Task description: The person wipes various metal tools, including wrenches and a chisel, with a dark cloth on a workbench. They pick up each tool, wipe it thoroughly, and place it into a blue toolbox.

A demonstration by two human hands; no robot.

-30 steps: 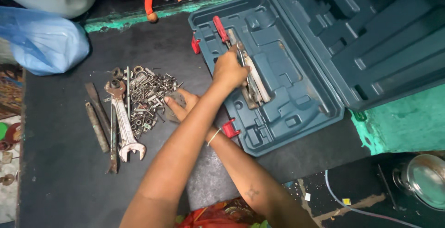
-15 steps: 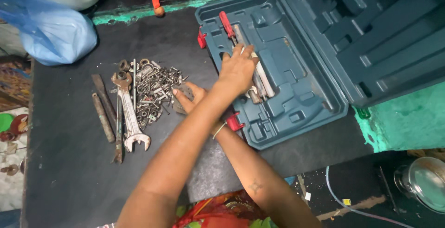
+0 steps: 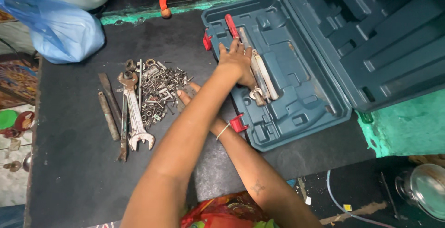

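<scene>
My arms are crossed. My left hand (image 3: 237,61) lies flat, fingers apart, on long metal tools (image 3: 262,77) in the open blue-green tool case (image 3: 296,117); a red-handled tool (image 3: 232,25) sticks out past its fingertips. My right hand (image 3: 185,92) reaches left under my left forearm to the edge of a heap of nuts, bolts and small metal parts (image 3: 157,91). Only two of its fingertips show, so its grip is hidden.
A large open-ended spanner (image 3: 135,117) and flat rusty bars (image 3: 109,110) lie left of the heap on the dark tabletop (image 3: 69,163). A blue plastic bag (image 3: 60,28) sits at the back left. The case lid (image 3: 371,38) stands open at right. A steel pot (image 3: 424,188) sits low at right.
My left hand has opened out flat over the tools in the case. My right hand stays by the heap. The view has shifted slightly.
</scene>
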